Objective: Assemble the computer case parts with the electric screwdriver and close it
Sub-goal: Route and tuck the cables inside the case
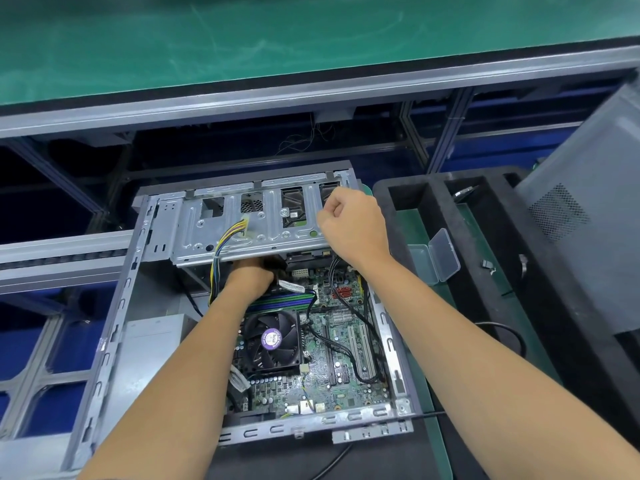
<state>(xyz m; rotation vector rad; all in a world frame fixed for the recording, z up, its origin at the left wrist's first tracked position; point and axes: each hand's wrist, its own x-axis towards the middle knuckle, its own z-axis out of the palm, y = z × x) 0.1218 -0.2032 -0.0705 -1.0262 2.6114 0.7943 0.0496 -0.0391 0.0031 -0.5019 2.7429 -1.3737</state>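
Observation:
An open grey computer case [114, 323] lies flat in front of me, its motherboard [332, 368] and black CPU fan [272, 339] exposed. A metal drive cage [225, 233] spans the case's far end, tilted up. My left hand [251, 277] reaches under the cage's near edge, fingers hidden beneath it, next to a bundle of coloured wires [225, 242]. My right hand [353, 220] is curled over the cage's right end; whether it holds anything I cannot see. The grey side panel [581, 216] leans at the far right. No electric screwdriver is in view.
A black foam tray [426, 188] with compartments sits right of the case, holding a clear plastic box [434, 259] with its lid open and small parts. A black cable [509, 336] runs across it. A green-topped conveyor bench [242, 46] lies beyond.

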